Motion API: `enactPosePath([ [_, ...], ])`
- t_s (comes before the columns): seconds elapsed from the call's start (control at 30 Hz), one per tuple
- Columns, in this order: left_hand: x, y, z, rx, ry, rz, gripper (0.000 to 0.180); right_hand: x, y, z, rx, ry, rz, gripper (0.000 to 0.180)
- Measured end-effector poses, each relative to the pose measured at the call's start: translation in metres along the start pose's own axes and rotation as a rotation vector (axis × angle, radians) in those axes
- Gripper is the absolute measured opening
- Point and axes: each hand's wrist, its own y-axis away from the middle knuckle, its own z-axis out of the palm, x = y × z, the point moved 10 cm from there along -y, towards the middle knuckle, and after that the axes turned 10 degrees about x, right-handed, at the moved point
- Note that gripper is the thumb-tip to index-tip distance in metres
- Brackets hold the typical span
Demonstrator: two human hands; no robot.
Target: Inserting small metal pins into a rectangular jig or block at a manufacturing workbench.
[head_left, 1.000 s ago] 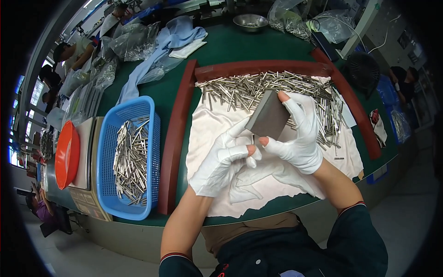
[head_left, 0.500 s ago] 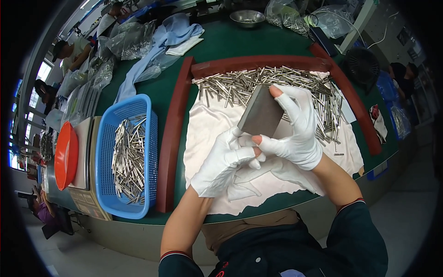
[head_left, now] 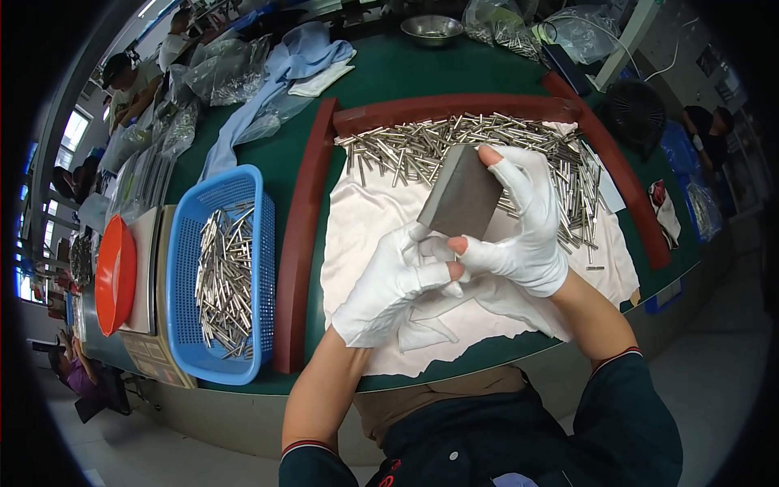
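Note:
A dark grey rectangular block [head_left: 469, 195] is held tilted above a pale pink cloth [head_left: 357, 235]. My right hand [head_left: 523, 227], in a white glove with bare thumb and fingertip, grips the block along its right side, one fingertip at the top corner and the thumb at the lower edge. My left hand [head_left: 393, 280], gloved likewise, is closed at the block's lower left corner, its thumb bent inward; its other fingers are partly hidden. Many loose metal pins [head_left: 430, 150] lie heaped on the cloth beyond the block. Crumpled white cloth [head_left: 495, 296] lies beneath my hands.
Dark red rails [head_left: 300, 252] frame the cloth on the green table [head_left: 389, 77]. At the left stand a blue basket [head_left: 182, 284] of pins and a red-orange bowl [head_left: 115, 276]. A metal bowl [head_left: 418, 34] and plastic bags [head_left: 231, 69] lie farther back. Other people sit nearby.
The block has turned slightly in my hands, so more of its left side face shows. My hands keep nearly the same places.

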Motion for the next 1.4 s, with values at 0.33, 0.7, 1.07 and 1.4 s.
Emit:
enactPosePath([
  [0.33, 0.014, 0.002, -0.003, -0.042, 0.238, 0.056, 0.066, 0.006, 0.007, -0.003, -0.048, 0.076, -0.046, 0.083],
  [0.7, 0.022, 0.003, -0.001, 0.029, 0.057, 0.113, 0.072, 0.017, 0.006, -0.011, -0.016, 0.046, 0.014, 0.082],
  [1.07, 0.022, 0.003, 0.001, 0.025, -0.044, 0.123, 0.072, 0.005, 0.005, 0.002, -0.059, 0.01, -0.016, 0.082],
  [1.4, 0.023, 0.005, -0.001, 0.0, 0.001, 0.078, 0.069, 0.001, 0.004, 0.007, -0.124, 0.001, -0.048, 0.079],
])
